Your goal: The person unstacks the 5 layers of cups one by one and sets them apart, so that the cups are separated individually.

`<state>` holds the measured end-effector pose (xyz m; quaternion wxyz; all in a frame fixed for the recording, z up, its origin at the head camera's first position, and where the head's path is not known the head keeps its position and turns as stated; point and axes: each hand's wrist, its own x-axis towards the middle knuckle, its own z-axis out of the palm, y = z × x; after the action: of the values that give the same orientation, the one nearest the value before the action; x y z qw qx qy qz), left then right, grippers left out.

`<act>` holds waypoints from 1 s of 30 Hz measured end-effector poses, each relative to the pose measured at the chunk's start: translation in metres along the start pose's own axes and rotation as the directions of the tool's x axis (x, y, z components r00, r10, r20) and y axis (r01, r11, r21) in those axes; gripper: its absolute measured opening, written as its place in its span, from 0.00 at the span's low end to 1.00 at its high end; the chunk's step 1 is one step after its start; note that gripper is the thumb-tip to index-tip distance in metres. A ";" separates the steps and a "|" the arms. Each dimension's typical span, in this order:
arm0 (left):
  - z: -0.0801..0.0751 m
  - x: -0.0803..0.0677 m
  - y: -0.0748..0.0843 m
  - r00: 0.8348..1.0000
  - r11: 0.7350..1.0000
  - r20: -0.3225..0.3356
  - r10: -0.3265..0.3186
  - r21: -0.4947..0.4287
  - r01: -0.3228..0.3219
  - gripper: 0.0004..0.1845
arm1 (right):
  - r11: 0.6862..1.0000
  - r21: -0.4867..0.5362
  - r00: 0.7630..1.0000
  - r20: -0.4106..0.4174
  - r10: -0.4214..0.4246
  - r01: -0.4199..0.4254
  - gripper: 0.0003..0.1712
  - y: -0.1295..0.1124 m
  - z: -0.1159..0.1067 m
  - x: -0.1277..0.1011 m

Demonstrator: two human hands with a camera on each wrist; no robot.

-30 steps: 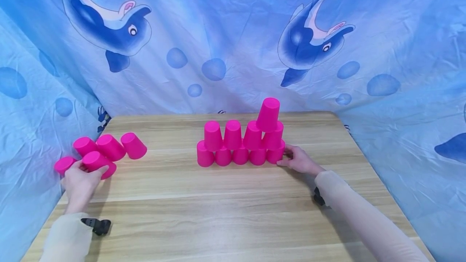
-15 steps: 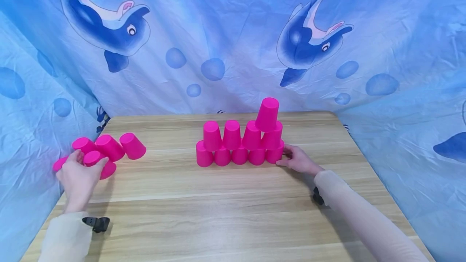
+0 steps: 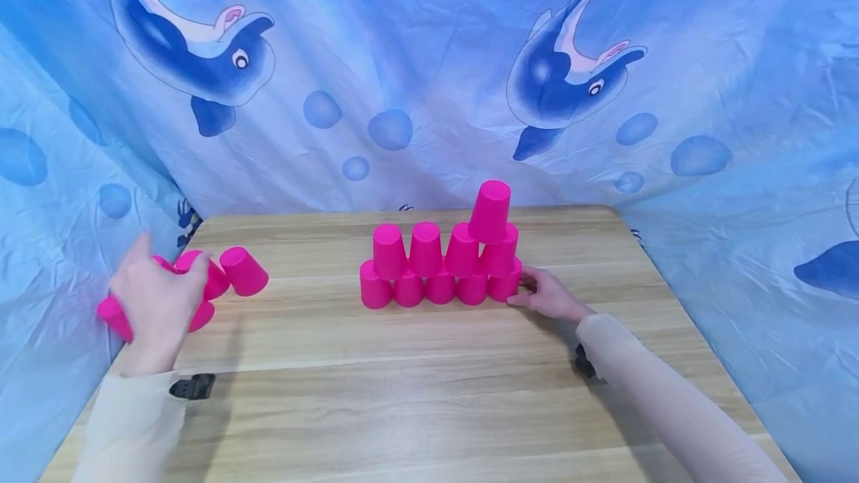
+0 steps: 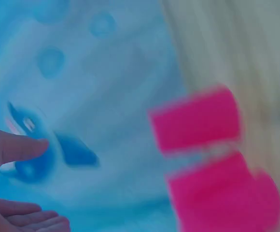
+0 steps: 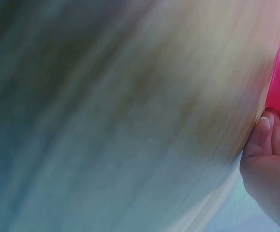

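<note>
Pink cups lay tipped at the table's nine o'clock, half hidden behind my left hand; whether its fingers gripped one I could not tell, the wrist view being blurred. At three o'clock of the cup pyramid, my right hand touched the end cup with relaxed fingertips.

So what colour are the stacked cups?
Bright pink, all the stacked cups alike; the head view shows it best.

Bare counter is lying open between the loose cups and the stacked cup pyramid.
</note>
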<state>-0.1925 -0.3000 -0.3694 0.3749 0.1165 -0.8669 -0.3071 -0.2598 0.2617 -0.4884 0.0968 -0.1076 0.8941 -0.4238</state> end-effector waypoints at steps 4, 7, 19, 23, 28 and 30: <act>0.018 -0.005 0.045 0.981 0.974 0.012 0.192 -0.122 -0.189 0.32 | 1.000 0.002 1.000 -0.005 0.013 -0.013 0.35 0.000 0.000 0.000; 0.037 -0.012 0.083 0.946 0.927 0.040 0.321 -0.217 -0.305 0.33 | 1.000 0.000 1.000 -0.007 0.007 -0.007 0.35 0.000 0.000 -0.001; 0.108 -0.050 0.200 0.830 0.823 0.330 0.450 -0.513 -0.243 0.36 | 1.000 -0.003 1.000 -0.009 -0.021 0.021 0.34 0.000 0.002 0.001; 0.124 -0.063 0.223 0.805 0.830 0.401 0.437 -0.524 -0.190 0.38 | 1.000 -0.001 1.000 -0.004 -0.029 0.029 0.34 0.001 0.002 0.002; 0.140 -0.075 0.247 0.774 0.834 0.470 0.424 -0.537 -0.131 0.39 | 1.000 -0.003 1.000 -0.002 -0.024 0.024 0.34 0.003 0.002 0.003; 0.146 -0.078 0.257 0.763 0.832 0.489 0.423 -0.543 -0.113 0.40 | 1.000 -0.006 1.000 -0.003 -0.020 0.020 0.34 0.003 0.001 0.002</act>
<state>-0.2367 0.0001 -0.3326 0.1442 -0.2118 -0.8420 -0.4748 -0.2619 0.2616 -0.4915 0.0909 -0.1161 0.8945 -0.4221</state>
